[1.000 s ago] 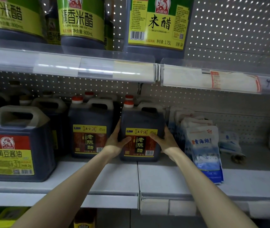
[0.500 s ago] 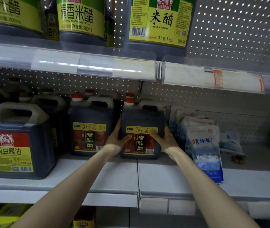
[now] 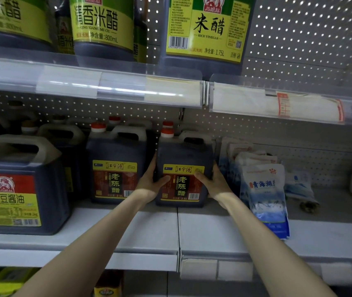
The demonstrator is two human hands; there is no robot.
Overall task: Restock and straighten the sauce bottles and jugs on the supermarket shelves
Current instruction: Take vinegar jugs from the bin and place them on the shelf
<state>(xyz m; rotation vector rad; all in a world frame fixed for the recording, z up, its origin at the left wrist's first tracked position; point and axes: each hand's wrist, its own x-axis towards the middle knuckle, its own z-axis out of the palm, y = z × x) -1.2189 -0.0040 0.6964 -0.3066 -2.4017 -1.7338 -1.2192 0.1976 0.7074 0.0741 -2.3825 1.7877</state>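
Head: dark, red-capped vinegar jug stands upright.

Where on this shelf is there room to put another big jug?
Best: the bare front strip of the shelf, between the soy sauce jug and the blue salt bag. More bare shelf lies right of the small lying bag. Crowded: left hand and right hand fit tightly beside the held vinegar jug.

The rice vinegar bottle read "清香米醋", "QING XIANG MI CU" and "净含量:800mL". The rice vinegar jug read "米醋", "RICE VINEGAR" and "净含量:1.75L". The left aged-vinegar jug and the right aged-vinegar jug each read "江宇源", "老陈醋" and "2.5L". The soy sauce jug read "黄豆酱油", and the salt bag read "青海湖".
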